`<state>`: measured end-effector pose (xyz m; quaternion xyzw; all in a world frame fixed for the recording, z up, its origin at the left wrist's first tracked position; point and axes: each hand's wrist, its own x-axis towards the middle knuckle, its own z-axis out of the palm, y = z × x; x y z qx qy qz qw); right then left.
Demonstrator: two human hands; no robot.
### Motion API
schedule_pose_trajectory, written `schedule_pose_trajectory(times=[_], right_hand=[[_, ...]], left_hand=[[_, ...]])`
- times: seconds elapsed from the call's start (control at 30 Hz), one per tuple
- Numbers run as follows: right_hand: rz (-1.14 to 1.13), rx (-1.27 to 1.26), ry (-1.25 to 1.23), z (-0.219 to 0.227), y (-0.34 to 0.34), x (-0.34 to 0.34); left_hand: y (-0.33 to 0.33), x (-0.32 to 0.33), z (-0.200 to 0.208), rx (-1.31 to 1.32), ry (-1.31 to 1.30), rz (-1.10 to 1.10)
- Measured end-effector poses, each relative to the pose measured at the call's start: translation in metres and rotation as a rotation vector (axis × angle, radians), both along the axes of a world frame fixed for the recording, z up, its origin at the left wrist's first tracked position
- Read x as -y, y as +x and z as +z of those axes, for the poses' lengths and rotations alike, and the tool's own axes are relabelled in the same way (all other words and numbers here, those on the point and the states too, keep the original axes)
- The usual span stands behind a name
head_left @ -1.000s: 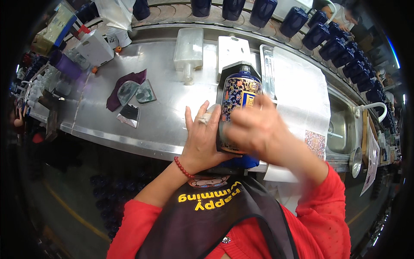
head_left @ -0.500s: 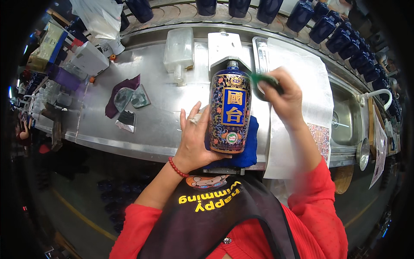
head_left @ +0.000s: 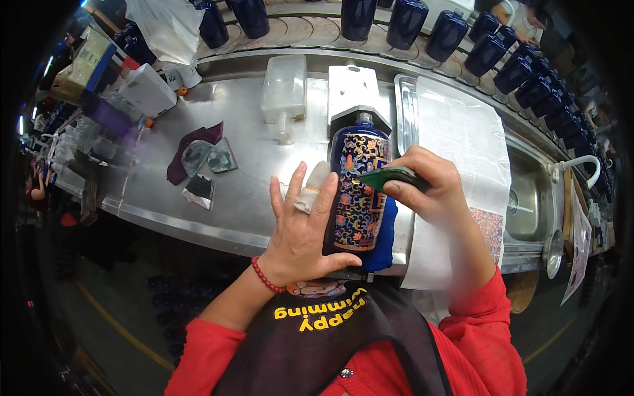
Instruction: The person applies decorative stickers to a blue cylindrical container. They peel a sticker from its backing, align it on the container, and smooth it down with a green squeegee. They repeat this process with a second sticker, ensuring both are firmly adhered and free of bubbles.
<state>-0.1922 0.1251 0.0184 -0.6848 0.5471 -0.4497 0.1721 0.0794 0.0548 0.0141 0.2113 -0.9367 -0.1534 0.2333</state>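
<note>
A dark blue bottle (head_left: pixel 356 191) with colourful floral decoration lies on the bench, its neck pointing away from me against a black-edged white rest. Its framed panel is turned toward the right side. My left hand (head_left: pixel 290 221) has its fingers spread, the index finger along the bottle's left side and the thumb near its base. A pale cover wraps one finger. Pinched in my right hand (head_left: pixel 432 181) is a flat green scraper (head_left: pixel 384 177), its pointed corner at the decorated surface. Under the bottle's right edge shows a blue cloth (head_left: pixel 388 231).
Left on the metal bench (head_left: pixel 241 191) are purple and grey cloth pieces (head_left: pixel 198 153) and a clear rectangular bottle (head_left: pixel 284 92). White paper sheets (head_left: pixel 459 138) lie right, beside a sink (head_left: pixel 528 198). Blue bottles (head_left: pixel 404 25) line a curved conveyor at the back.
The bottle has rolled to the right, so its front panel now faces rightward. My left fingers have spread, and my right hand has brought the scraper down onto the bottle.
</note>
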Motion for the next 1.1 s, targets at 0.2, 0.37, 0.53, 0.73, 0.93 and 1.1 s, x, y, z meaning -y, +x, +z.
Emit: schedule_pose_trajectory(times=[0.2, 0.37, 0.53, 0.73, 0.93, 1.1], right_hand=[[-0.266, 0.502, 0.108, 0.004, 0.003, 0.026], [-0.387, -0.393, -0.326, 0.001, 0.013, 0.028], [-0.302, -0.087, -0.092, 0.008, 0.016, 0.01], [-0.395, 0.385, 0.081, 0.021, 0.033, 0.015], [-0.417, 0.26, 0.011, 0.023, 0.057, 0.018], [-0.389, 0.347, 0.054, 0.029, 0.059, 0.01]], left_hand=[[-0.027, 0.04, 0.001, 0.035, -0.108, -0.09], [-0.026, 0.049, -0.002, -0.003, 0.004, -0.033], [-0.036, 0.057, -0.005, -0.124, -0.047, -0.048], [-0.033, 0.063, -0.012, -0.177, 0.133, -0.044], [-0.025, 0.038, -0.021, -0.344, 0.305, -0.055], [-0.022, 0.035, -0.028, -0.285, 0.22, -0.04]])
